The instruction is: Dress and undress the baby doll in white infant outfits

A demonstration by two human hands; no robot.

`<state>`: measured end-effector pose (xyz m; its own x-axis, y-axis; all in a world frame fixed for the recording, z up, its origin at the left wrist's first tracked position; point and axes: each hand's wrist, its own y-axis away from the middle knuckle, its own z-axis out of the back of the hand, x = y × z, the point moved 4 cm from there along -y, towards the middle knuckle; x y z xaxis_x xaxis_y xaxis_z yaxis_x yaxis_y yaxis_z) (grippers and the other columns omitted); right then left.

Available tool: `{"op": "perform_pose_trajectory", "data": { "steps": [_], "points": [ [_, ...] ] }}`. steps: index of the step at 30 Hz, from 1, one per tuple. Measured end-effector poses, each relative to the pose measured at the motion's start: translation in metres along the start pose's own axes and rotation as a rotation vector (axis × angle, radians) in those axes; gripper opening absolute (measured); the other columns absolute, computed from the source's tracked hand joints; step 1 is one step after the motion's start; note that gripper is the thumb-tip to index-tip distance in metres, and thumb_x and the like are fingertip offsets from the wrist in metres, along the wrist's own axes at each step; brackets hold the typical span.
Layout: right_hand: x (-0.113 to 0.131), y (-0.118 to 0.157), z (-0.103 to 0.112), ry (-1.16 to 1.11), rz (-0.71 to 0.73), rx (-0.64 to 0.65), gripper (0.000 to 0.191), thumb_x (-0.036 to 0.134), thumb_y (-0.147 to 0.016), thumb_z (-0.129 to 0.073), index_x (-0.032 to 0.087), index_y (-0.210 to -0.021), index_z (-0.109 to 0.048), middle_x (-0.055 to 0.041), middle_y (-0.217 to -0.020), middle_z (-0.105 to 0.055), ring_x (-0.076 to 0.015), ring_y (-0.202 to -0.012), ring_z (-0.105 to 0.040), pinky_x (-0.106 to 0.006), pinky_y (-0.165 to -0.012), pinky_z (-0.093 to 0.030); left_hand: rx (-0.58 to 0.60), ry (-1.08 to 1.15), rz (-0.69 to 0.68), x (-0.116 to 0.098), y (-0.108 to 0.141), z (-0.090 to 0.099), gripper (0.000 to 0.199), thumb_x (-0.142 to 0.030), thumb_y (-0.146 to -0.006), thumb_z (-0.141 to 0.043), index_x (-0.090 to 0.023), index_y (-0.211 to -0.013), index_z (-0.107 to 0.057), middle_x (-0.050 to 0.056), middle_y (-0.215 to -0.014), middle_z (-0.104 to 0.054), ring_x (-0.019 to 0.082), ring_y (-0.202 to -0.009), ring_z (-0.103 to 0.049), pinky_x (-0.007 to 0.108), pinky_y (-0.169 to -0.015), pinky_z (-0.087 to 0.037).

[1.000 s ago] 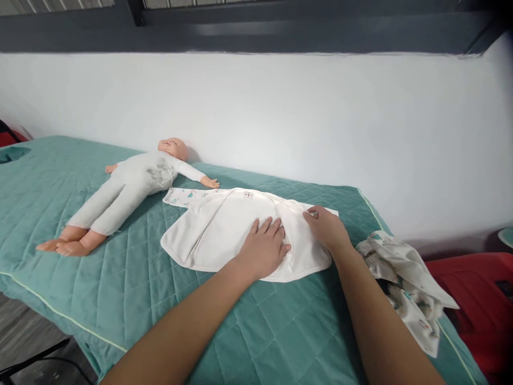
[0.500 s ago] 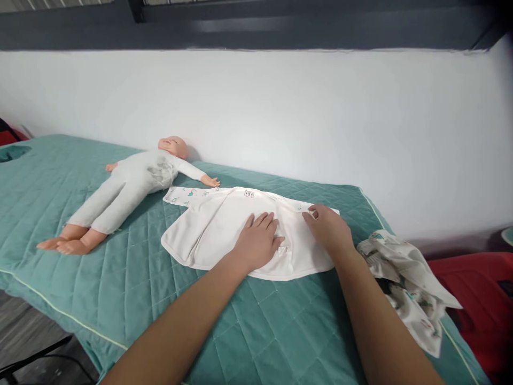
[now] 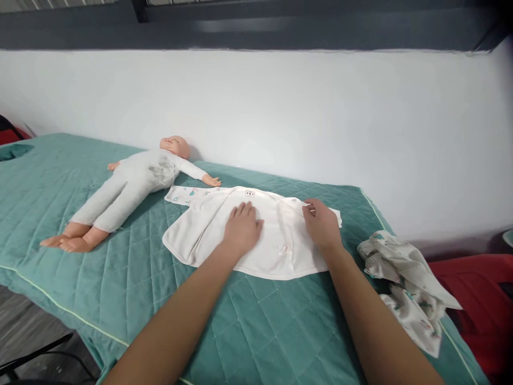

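A white baby jacket (image 3: 216,230) lies spread on the green quilted cover, its plain inner side up and one patterned sleeve stretched out to the left. My left hand (image 3: 243,229) rests flat on the middle of the jacket, below the neck label, with its fingers stretched out. At the jacket's upper right, by the right sleeve, my right hand (image 3: 320,222) pinches the cloth between thumb and fingers. Beyond the left sleeve a baby doll (image 3: 140,179) in a white body lies on its back, one arm reaching toward the jacket.
Crumpled patterned baby clothing (image 3: 412,283) lies at the right edge of the green quilted cover (image 3: 256,331). A red object (image 3: 481,299) stands beyond that edge. The white wall (image 3: 288,117) runs along the back, and grey floor (image 3: 20,315) shows at lower left.
My left hand has slid left and slightly up across the jacket. My right hand has shifted a little up and left along the jacket's upper edge.
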<state>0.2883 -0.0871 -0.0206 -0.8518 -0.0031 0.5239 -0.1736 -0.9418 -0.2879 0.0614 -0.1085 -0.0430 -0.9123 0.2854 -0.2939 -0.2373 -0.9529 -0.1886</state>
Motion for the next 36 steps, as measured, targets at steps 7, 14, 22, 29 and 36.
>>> {"op": "perform_pose_trajectory", "data": {
  "steps": [7, 14, 22, 29, 36],
  "points": [
    [0.018, 0.008, 0.002, 0.048, 0.290, -0.052, 0.036, 0.017, -0.090, -0.040, 0.018, -0.117, -0.064, -0.0123, -0.124, -0.058, -0.0263, -0.121, -0.050, -0.040, -0.108, -0.039, -0.135, -0.064, 0.274, 0.054, -0.012, 0.013, 0.053, -0.036, -0.096, -0.040, -0.005, -0.138, -0.048, 0.022, -0.150, -0.045, 0.032, -0.143, -0.038, 0.046, -0.119, -0.031],
    [0.044, 0.019, 0.008, -0.077, 0.421, -0.069, 0.029, 0.021, -0.093, -0.042, 0.020, -0.110, -0.065, -0.0106, -0.124, -0.060, -0.0250, -0.119, -0.053, -0.040, -0.107, -0.041, -0.199, -0.065, 0.270, 0.047, -0.012, 0.016, 0.061, -0.024, -0.093, -0.041, -0.004, -0.150, -0.031, 0.022, -0.161, -0.025, 0.035, -0.149, -0.027, 0.048, -0.117, -0.035],
    [0.095, 0.066, -0.040, -0.096, 0.512, 0.323, 0.050, 0.032, -0.096, -0.044, 0.015, -0.143, -0.045, -0.0130, -0.151, -0.046, -0.0247, -0.141, -0.039, -0.040, -0.118, -0.031, -0.175, 0.000, 0.324, 0.047, -0.013, 0.014, 0.065, -0.029, -0.094, -0.039, -0.008, -0.154, -0.026, 0.017, -0.165, -0.016, 0.035, -0.150, -0.023, 0.050, -0.117, -0.037],
    [0.113, 0.050, -0.079, 0.250, 0.203, 0.373, 0.068, 0.042, -0.098, -0.041, -0.001, -0.149, -0.033, -0.0276, -0.160, -0.024, -0.0424, -0.150, -0.016, -0.055, -0.118, -0.017, -0.190, 0.022, 0.348, 0.049, -0.024, 0.010, 0.058, -0.033, -0.095, -0.039, -0.007, -0.147, -0.036, 0.022, -0.156, -0.036, 0.035, -0.145, -0.035, 0.047, -0.116, -0.036],
    [0.115, 0.019, -0.083, 0.242, -0.015, 0.090, 0.060, 0.041, -0.095, -0.044, 0.001, -0.140, -0.042, -0.0285, -0.145, -0.043, -0.0415, -0.136, -0.037, -0.051, -0.113, -0.028, -0.184, 0.107, 0.387, 0.058, -0.034, 0.014, 0.057, -0.033, -0.095, -0.037, -0.005, -0.145, -0.033, 0.025, -0.146, -0.044, 0.036, -0.131, -0.051, 0.046, -0.107, -0.043]
  ]
}}
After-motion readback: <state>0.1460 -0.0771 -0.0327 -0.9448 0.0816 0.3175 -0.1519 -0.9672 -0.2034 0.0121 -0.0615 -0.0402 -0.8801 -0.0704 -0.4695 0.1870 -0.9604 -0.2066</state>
